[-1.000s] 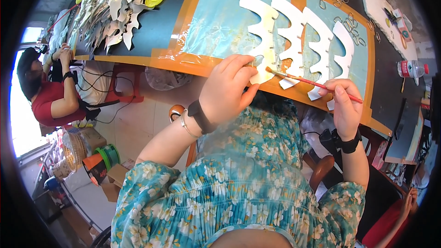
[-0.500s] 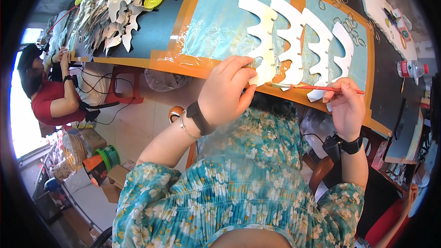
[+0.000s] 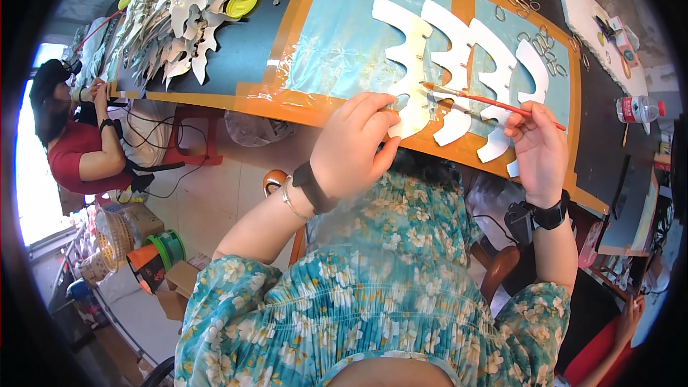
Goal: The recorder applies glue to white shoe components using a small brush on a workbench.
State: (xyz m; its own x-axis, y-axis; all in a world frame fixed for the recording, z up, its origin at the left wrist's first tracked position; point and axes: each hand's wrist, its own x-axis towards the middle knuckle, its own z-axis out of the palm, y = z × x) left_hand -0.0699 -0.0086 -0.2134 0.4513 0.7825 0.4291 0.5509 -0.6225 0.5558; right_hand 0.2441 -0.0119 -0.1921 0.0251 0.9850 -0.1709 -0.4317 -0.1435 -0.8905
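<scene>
Leftmost white cutout [image 3: 416, 50], its lower-left edge partly hidden by the left hand [image 3: 351, 145]

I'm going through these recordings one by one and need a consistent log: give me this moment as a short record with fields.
Left hand: fingers on the near end of the leftmost white piece
Right hand: holds a red brush
Brush tip: at that piece's right edge; contact unclear
White pieces: four, scalloped, side by side
Far right: bottle
Far left: seated person in red
</scene>
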